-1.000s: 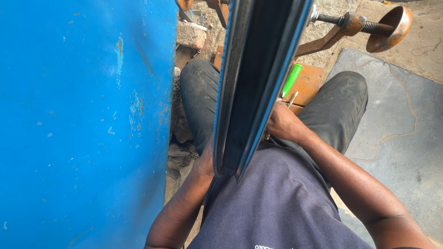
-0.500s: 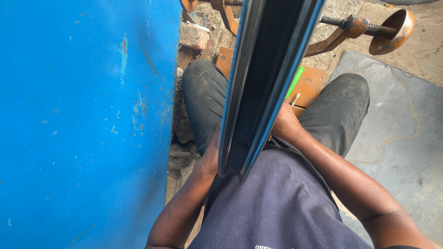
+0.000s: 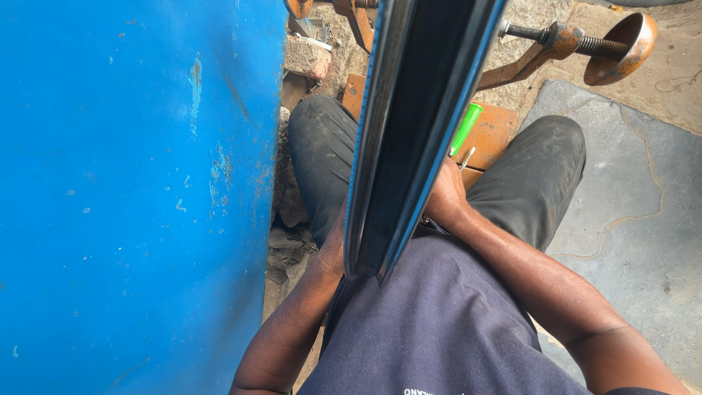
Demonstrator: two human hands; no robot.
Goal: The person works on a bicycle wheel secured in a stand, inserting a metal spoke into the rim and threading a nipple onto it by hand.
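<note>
Outdoor metal workshop: rusty vise (image 3: 563, 47) (screw-type), blue steel panel (image 3: 131, 197).

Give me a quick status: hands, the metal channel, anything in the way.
Left hand and right hand both mostly hidden behind the long dark metal channel, apparently supporting it. Blue panel close on the left.

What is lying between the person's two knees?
In the head view, the long dark metal channel runs between the knees, with a green handle and rusty plate beside it.
</note>
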